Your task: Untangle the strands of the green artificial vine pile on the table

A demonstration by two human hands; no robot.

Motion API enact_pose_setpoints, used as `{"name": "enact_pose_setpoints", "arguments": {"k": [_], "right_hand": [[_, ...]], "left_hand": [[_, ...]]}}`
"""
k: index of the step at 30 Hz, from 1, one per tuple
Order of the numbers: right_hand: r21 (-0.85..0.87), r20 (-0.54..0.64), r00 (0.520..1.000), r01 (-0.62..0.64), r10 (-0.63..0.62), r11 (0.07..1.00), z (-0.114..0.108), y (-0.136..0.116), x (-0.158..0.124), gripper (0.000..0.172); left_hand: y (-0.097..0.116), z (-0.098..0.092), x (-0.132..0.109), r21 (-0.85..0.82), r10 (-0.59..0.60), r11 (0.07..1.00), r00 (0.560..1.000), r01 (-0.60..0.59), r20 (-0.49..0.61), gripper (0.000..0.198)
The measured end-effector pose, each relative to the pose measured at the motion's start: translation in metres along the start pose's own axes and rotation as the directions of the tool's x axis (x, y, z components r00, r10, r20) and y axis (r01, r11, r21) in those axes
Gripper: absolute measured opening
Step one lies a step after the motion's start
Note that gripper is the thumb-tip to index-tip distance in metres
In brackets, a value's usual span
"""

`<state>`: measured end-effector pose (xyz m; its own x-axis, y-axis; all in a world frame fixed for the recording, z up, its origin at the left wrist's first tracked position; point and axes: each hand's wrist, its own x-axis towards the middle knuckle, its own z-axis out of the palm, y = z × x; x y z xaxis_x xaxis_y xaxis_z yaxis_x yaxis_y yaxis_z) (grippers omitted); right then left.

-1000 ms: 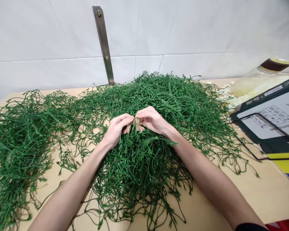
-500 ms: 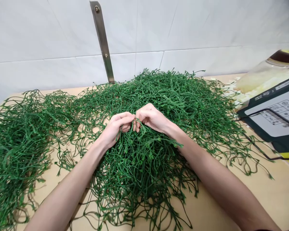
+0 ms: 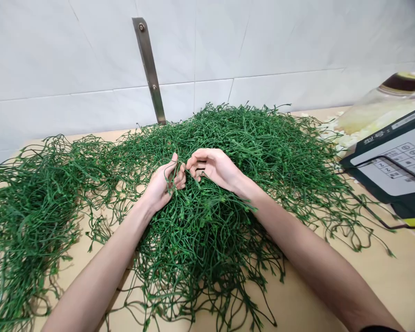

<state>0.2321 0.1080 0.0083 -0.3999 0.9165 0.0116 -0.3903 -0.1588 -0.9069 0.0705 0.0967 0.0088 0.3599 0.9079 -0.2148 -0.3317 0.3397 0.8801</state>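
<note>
Over a tangled heap of thin green artificial stems (image 3: pixel 200 240), my two hands are close together. My left hand (image 3: pixel 163 184) has its fingers curled, with its thumb raised and apart from them. A thin green stem (image 3: pixel 173 169) runs between that thumb and the fingers. My right hand (image 3: pixel 214 168) is just to the right, its fingers loosely bent and spread, with no stem plainly held in them. The tips of its fingers nearly meet the left fingers. Stems just below partly hide the lower edges of both hands.
A large pile of the same stems (image 3: pixel 280 143) lies behind, and another pile (image 3: pixel 31 221) at left. A metal strip (image 3: pixel 149 69) stands against the tiled wall (image 3: pixel 263 41). On the right are a labelled dark panel (image 3: pixel 397 161), a clear jar (image 3: pixel 366 108) and pale bits (image 3: pixel 342 145).
My fingertips, pinched together half a second ago, have come apart. The left thumb has lifted and the right fingers have loosened. The view has tilted slightly up.
</note>
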Motion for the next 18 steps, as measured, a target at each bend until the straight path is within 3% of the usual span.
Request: {"name": "enact_pose_setpoints", "arguments": {"k": [2, 4, 8, 15, 18], "right_hand": [[-0.050, -0.008, 1.000, 0.016, -0.016, 0.999, 0.0012, 0.0017, -0.0004, 0.013], [-0.106, 0.003, 0.999, 0.053, -0.053, 0.993, 0.0023, 0.0032, -0.0012, 0.027], [-0.161, 0.055, 0.993, 0.114, -0.106, 0.980, 0.0031, 0.0052, -0.0021, 0.032], [-0.075, 0.001, 0.997, 0.079, -0.079, 0.994, 0.0022, 0.0073, 0.0011, 0.030], [-0.023, -0.033, 0.998, 0.046, -0.047, 0.999, 0.0015, 0.0058, 0.0012, 0.029]], "left_hand": [[-0.0005, -0.0004, 0.0001, 0.011, 0.002, 1.000, 1.000, -0.002, 0.009, 0.052], [-0.0008, -0.0001, -0.0005, 0.025, 0.021, 0.999, 1.000, -0.022, 0.020, 0.053], [-0.0020, 0.0015, -0.0018, 0.051, 0.083, 0.995, 0.997, -0.083, 0.002, 0.040], [0.0005, 0.0030, -0.0022, 0.014, 0.011, 1.000, 0.996, -0.010, -0.092, 0.034], [0.0030, 0.0032, -0.0027, -0.027, -0.027, 0.999, 0.997, 0.025, -0.067, 0.036]]}}
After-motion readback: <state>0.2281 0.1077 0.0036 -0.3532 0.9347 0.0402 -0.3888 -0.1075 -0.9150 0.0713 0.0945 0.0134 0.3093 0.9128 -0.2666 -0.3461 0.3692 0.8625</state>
